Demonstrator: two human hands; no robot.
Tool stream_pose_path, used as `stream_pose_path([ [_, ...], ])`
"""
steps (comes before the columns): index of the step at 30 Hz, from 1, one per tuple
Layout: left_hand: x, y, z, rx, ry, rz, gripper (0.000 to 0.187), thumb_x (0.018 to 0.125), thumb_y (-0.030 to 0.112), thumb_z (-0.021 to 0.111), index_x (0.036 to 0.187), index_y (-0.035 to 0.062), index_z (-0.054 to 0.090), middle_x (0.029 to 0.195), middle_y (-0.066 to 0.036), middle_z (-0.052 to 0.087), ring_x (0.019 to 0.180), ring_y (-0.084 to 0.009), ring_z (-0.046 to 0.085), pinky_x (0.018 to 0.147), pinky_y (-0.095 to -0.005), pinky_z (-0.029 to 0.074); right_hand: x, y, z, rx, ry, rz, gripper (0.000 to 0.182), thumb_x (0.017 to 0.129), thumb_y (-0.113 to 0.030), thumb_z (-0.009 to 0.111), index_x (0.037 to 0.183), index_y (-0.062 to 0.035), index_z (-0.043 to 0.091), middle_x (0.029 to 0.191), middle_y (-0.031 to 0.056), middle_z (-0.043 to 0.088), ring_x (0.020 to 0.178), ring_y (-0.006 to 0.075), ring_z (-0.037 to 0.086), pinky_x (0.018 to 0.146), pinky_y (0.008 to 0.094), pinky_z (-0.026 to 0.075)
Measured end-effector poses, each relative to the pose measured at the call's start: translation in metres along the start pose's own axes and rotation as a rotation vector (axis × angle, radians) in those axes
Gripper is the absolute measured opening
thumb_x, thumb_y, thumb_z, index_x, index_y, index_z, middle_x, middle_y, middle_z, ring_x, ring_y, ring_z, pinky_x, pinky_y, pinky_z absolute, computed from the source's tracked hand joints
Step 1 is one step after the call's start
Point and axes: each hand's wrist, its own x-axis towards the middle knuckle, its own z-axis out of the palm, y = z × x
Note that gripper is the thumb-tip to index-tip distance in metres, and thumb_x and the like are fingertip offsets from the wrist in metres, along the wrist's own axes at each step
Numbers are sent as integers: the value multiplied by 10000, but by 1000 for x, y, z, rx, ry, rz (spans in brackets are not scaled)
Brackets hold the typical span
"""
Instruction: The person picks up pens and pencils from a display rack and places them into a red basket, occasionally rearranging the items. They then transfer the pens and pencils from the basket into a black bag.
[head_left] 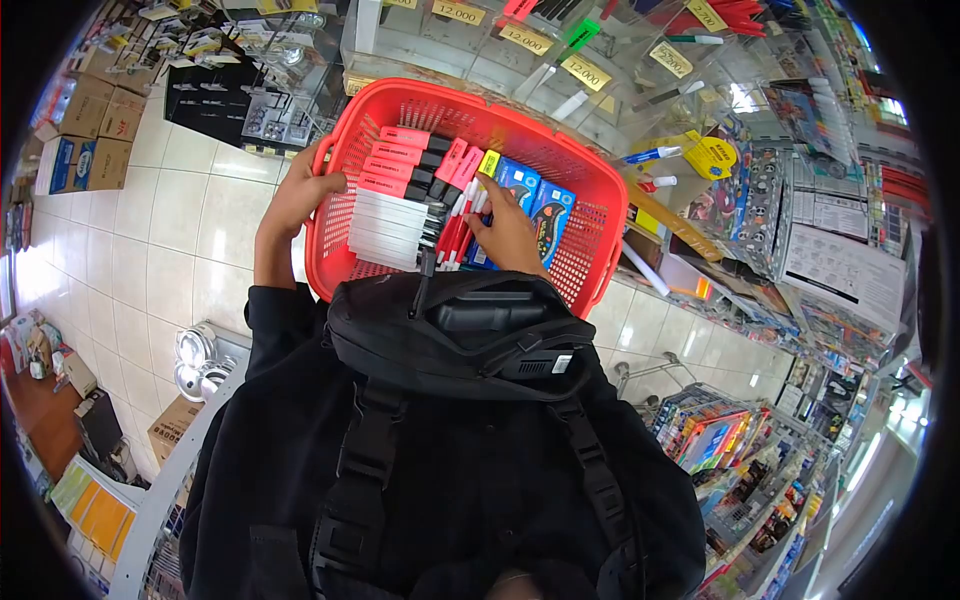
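Note:
A red plastic basket is in front of my chest. My left hand is wrapped around its left rim. Inside lie pink highlighters in a stack, with a row of white pens or markers below them. Red-and-white pens are in the middle, beside a yellow highlighter. My right hand reaches into the basket, its thumb and fingers closed around a pen by the yellow highlighter. Blue boxes lie to the right, partly covered by that hand.
Clear shelf bins with yellow price tags and pens stand just beyond the basket. A shelf of packaged goods is at the right. Cardboard boxes stand on the tiled floor at the left. A black bag hangs across my chest.

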Motion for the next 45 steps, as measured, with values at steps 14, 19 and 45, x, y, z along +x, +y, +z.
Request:
stream_pose_path([
  [14,-1,0,2,8,18,5,591,713,4,598,1300,-4,531,979,-71,665,828,-135,619,761,-275,498,17,25,14,614,269,12,210,882,-117,696,1013,12,595,793,82,658,658,124,608,592,269,476],
  [19,-1,1,2,-6,7,4,585,717,4,595,1298,-5,529,988,-72,663,839,-131,617,765,-274,496,14,22,18,624,177,47,179,885,-99,694,962,33,602,742,89,661,655,117,612,605,259,492],
  [45,-2,2,3,-4,15,4,617,703,14,598,1316,-1,525,987,-73,666,841,-136,617,773,-277,496,-3,4,6,-121,-36,-100,617,784,-208,755,1301,-80,442,1219,182,459,1017,426,601,829,493,514],
])
